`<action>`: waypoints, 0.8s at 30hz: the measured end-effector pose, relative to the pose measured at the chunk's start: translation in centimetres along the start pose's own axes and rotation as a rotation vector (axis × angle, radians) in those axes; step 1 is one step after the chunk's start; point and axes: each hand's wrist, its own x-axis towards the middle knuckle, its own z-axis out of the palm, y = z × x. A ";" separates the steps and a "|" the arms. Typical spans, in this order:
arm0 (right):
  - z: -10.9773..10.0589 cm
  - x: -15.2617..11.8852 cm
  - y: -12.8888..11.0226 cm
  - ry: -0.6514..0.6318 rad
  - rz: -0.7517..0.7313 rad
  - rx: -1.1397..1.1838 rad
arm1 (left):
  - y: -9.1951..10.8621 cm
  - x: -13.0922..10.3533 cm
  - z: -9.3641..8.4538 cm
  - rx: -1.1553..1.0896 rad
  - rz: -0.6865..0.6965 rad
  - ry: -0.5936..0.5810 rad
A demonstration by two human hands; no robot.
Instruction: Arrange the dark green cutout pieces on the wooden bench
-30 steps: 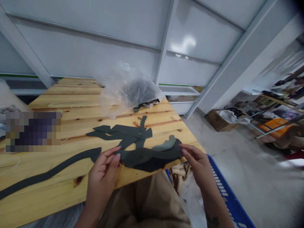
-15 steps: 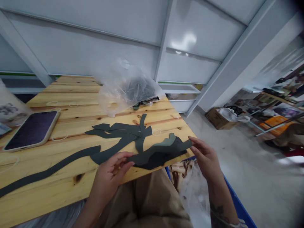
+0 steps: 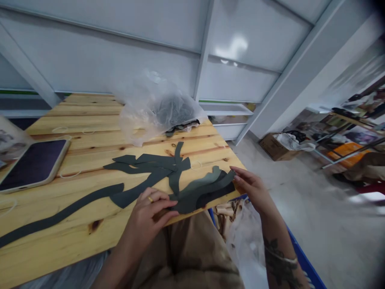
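Observation:
Dark green cut pieces, thin like leather or fabric, lie overlapped at the table's near right edge. My left hand [image 3: 156, 206], with a ring on one finger, pinches the left end of the top green piece [image 3: 188, 200]. At its far right tip, my right hand [image 3: 248, 182] holds the same piece between thumb and fingers. Under it show a black piece [image 3: 215, 195] and a paler grey-green piece [image 3: 207, 178]. Beyond my left hand, several dark green strips [image 3: 156, 161] lie crossed in a loose pile. One long curved strip [image 3: 66, 212] runs off to the left.
On the wooden table [image 3: 126, 228] are a phone [image 3: 33, 164], thin pale elastic loops [image 3: 70, 174] and a clear plastic bag [image 3: 162, 110] with dark pieces inside. A blue bin [image 3: 303, 257] with tan scraps stands below the right edge. A cardboard box [image 3: 276, 147] sits on the floor.
The top green piece has come down flatter over the pale and black pieces. My right hand has moved slightly left, and my left hand slightly right with its fingers pressed closer.

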 end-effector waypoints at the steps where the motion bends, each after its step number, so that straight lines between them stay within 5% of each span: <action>1: 0.0 0.0 0.1 0.000 0.010 0.010 | 0.0 0.0 0.0 0.026 0.011 -0.004; 24: 0.1 0.1 0.9 0.034 -0.027 -0.041 | 0.1 0.0 0.8 0.187 0.094 -0.070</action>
